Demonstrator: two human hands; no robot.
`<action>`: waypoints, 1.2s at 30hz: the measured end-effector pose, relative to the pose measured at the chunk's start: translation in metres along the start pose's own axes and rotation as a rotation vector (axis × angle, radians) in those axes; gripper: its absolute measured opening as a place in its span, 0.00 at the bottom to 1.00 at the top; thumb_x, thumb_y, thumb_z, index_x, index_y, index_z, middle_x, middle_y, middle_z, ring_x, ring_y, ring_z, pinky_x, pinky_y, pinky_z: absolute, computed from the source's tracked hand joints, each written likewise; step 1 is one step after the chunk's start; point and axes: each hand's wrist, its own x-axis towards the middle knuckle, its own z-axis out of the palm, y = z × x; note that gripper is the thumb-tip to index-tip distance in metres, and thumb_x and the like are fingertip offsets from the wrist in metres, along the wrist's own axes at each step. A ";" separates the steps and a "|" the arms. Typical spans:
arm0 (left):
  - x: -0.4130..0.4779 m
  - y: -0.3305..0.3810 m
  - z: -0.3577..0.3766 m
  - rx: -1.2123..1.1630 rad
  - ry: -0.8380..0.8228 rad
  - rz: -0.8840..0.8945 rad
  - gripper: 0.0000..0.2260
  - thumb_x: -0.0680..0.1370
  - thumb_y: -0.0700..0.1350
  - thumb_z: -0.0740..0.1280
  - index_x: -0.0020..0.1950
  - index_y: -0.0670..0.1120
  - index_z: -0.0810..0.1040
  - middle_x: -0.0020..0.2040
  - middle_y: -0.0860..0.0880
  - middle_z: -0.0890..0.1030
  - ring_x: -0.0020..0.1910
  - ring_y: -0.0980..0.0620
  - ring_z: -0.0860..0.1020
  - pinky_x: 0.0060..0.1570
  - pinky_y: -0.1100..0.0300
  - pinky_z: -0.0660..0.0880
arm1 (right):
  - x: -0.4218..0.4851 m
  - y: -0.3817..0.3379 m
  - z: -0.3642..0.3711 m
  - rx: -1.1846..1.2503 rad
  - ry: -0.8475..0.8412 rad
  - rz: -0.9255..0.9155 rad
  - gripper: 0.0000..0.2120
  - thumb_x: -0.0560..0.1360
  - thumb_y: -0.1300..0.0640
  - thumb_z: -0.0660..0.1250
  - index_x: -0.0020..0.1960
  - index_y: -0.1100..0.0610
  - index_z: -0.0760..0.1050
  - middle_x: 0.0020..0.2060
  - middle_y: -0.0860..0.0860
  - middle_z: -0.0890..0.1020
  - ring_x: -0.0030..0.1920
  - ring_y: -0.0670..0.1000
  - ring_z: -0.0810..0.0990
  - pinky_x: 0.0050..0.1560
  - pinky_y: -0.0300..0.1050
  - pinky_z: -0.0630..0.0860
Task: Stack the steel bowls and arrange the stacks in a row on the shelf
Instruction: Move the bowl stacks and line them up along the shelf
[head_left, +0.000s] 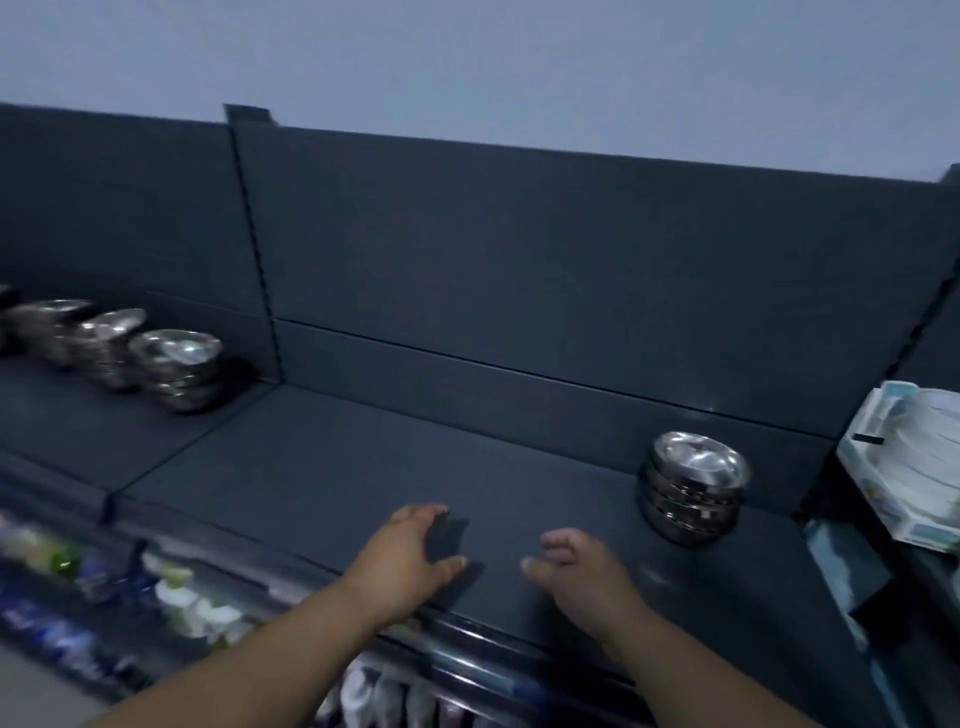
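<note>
Nearest, below the front lip of the shelf (322, 467), a lower tier of packaged goods (176, 597) can be made out, too blurred to be identified. Just past that lip, the left grip (410, 545) is held palm down over the dark surface, thumb spread and fingers loosely bent around nothing. Whether its fingertips touch the shelf cannot be told. The right grip (576, 566) is held just beside it, likewise slack, loosely curled and empty. Both are kept low and a little apart, which is judged to suit reaching for a stack rather than carrying one.

Farther in and to the right, a stack of steel bowls (693, 488) stands upright on the shelf, apart from both grips. Several bowls are nested in it; their rims show as bright bands, and the top bowl's polished hollow catches highlights. It is set near the right end, presumably as one end of the row, so that the bare middle stretch can be filled leftward. A pale box (904, 467) lies on the neighbouring section to its right.

Farthest, at the left beyond a slotted upright (254, 249), three more stacks (176, 369) are seen packed close together on the adjoining section. They are shiny but blurred, and some appear to lean.
</note>
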 end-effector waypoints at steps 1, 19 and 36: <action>-0.012 -0.022 -0.018 0.042 0.027 -0.011 0.31 0.75 0.56 0.69 0.74 0.49 0.64 0.72 0.49 0.67 0.69 0.53 0.68 0.63 0.71 0.60 | -0.004 -0.014 0.023 -0.049 -0.031 -0.034 0.20 0.71 0.54 0.75 0.61 0.56 0.75 0.55 0.53 0.81 0.53 0.50 0.80 0.54 0.40 0.74; -0.244 -0.382 -0.287 0.215 0.339 -0.552 0.29 0.76 0.56 0.67 0.74 0.50 0.63 0.73 0.50 0.64 0.69 0.51 0.69 0.66 0.61 0.66 | -0.100 -0.248 0.440 -0.571 -0.526 -0.583 0.28 0.73 0.40 0.67 0.70 0.46 0.68 0.67 0.47 0.74 0.64 0.50 0.74 0.63 0.45 0.73; -0.069 -0.562 -0.465 0.215 0.492 -0.637 0.32 0.75 0.57 0.68 0.76 0.52 0.60 0.72 0.49 0.66 0.70 0.49 0.68 0.67 0.56 0.68 | 0.095 -0.440 0.641 -0.483 -0.551 -0.721 0.27 0.74 0.42 0.68 0.70 0.47 0.68 0.64 0.47 0.73 0.62 0.49 0.74 0.61 0.43 0.73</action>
